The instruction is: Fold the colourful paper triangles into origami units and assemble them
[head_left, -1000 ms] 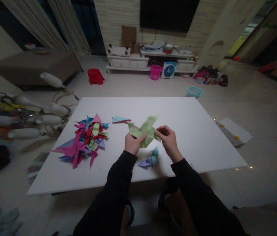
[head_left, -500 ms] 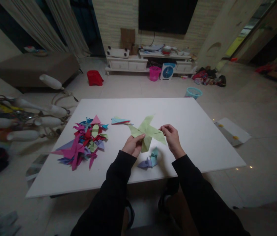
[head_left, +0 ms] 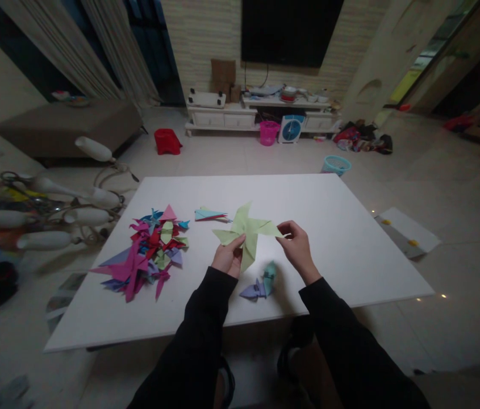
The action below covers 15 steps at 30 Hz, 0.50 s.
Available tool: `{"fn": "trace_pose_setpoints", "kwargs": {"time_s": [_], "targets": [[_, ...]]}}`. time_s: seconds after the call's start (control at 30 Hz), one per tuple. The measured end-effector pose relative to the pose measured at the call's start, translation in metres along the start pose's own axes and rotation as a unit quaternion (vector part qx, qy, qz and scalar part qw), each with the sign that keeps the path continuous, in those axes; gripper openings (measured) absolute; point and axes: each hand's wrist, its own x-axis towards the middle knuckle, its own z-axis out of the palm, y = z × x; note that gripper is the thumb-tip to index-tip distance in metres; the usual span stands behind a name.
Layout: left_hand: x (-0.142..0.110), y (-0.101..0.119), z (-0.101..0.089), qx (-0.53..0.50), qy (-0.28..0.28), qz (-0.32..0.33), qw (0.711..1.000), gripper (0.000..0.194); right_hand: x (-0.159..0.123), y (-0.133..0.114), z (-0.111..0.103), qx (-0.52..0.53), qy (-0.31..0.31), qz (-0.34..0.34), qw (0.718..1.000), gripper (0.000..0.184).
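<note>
A light green folded paper pinwheel [head_left: 248, 230] is held above the white table [head_left: 329, 250], its pointed arms spread out. My left hand [head_left: 229, 257] pinches it near the middle, thumb on top. With thumb and forefinger, my right hand [head_left: 295, 247] grips the tip of its right arm. Below the pinwheel lie a purple folded paper piece [head_left: 253, 291] and a teal folded paper piece [head_left: 269, 277], touching each other. Behind it, to the left, rests a small stack of folded papers [head_left: 211, 215] in blue, red and green.
A heap of colourful origami pieces [head_left: 148, 250] covers the table's left part. Lamp arms with white shades [head_left: 95, 196] stand beyond the left edge. A blue basket [head_left: 336, 165] is on the floor past the far edge, and a white box [head_left: 405, 233] lies to the right.
The pinwheel has turned in my hands and shifted slightly left. My right hand has brought its right arm to a narrower point. The whole view has tilted slightly upward.
</note>
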Motion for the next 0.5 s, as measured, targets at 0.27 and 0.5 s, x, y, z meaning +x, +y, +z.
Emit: {"fn": "trace_pose_setpoints", "kwargs": {"time_s": [0.27, 0.5], "targets": [[0.011, -0.007, -0.001, 0.019, 0.095, 0.094, 0.991, 0.027, -0.006, -0.005, -0.007, -0.172, 0.038, -0.202, 0.963, 0.035], [0.011, -0.015, 0.003, 0.034, 0.093, 0.124, 0.987, 0.035, -0.021, -0.022, 0.008, -0.265, -0.098, -0.319, 0.905, 0.037]]}}
